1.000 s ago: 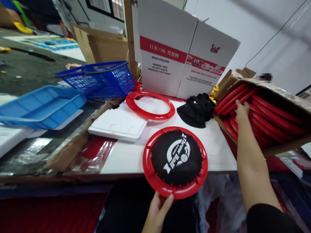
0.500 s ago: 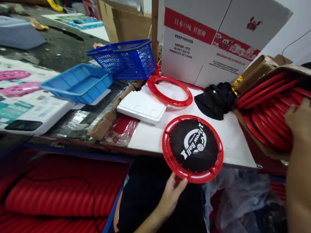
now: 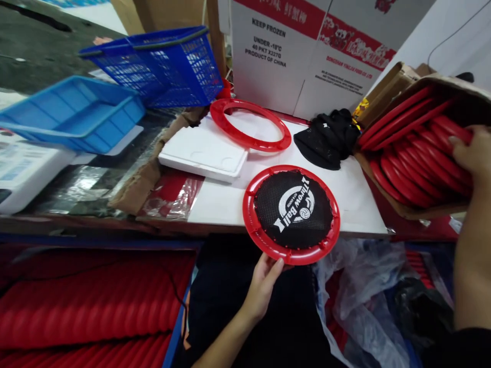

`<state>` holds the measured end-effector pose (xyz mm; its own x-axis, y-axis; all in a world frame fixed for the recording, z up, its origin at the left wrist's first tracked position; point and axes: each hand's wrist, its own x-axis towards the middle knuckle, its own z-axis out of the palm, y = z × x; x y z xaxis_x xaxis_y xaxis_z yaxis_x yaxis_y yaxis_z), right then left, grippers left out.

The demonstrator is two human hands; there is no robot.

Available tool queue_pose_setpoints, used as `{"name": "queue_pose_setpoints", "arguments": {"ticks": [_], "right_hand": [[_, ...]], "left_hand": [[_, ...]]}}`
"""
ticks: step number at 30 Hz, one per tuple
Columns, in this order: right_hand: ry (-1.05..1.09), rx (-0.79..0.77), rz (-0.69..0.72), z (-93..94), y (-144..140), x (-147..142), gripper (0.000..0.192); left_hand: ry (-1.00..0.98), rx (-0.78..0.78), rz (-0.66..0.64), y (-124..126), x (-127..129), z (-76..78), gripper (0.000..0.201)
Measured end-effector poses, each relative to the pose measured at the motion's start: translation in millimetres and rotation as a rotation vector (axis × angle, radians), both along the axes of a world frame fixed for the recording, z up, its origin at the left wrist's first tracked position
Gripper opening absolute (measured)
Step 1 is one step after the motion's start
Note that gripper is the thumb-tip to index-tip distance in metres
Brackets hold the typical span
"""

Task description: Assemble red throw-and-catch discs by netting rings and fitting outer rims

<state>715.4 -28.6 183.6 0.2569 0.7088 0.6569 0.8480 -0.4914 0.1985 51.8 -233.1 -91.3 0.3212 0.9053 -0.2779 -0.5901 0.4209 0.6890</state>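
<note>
Your left hand (image 3: 263, 283) grips the near rim of the red disc with black "Throw Ball" mesh (image 3: 291, 213), thumb on top, fingers underneath. The disc lies half on the near edge of the white table top (image 3: 226, 204), half overhanging toward you.

Judged step: one meshed disc finished and in hand, a fresh ring being drawn from stock. The next move likely calls for one ring freed cleanly from its tight neighbours without dragging others out.

Your right hand (image 3: 473, 153) is well to the right of the disc, fingers curled over the red rings (image 3: 418, 158) stacked on edge in the cardboard box (image 3: 399, 82). Whether it has closed on a single ring, I cannot tell.

Beyond the disc, an empty red ring (image 3: 249, 125) lies flat on the table. Right of that ring sits a heap of black mesh fabric (image 3: 330, 140); left of it, a white foam tray (image 3: 203, 153). Further left: a blue basket (image 3: 161, 66) and a blue tray (image 3: 72, 112).
</note>
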Motion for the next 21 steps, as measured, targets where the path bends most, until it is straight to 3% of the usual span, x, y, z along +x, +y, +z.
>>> {"name": "queue_pose_setpoints", "arguments": {"ticks": [3,8,12,16,19,21], "right_hand": [[0.125,-0.146,-0.107,6.1,-11,-36,0.088],[-0.214,-0.16,-0.123,-0.3,-30,-85,0.061],[-0.369,-0.111,-0.104,-18.3,-46,-104,0.067],[-0.382,-0.065,-0.095,-44.7,-71,-107,0.067],[-0.358,-0.065,-0.044,-61.2,-91,-102,0.06],[-0.343,-0.077,0.01,-67.9,-101,-98,0.058]], "left_hand": [[0.005,-0.004,0.006,-1,1,-3.2,0.04],[0.036,0.011,0.018,-4,0,-11.2,0.037],[0.064,0.015,0.043,-3,2,-13.3,0.041],[0.159,0.042,0.051,-4,4,-13.6,0.042],[0.338,0.179,0.21,-3,-4,-10.1,0.025],[0.529,0.418,0.418,6,-17,1.0,0.022]]}}
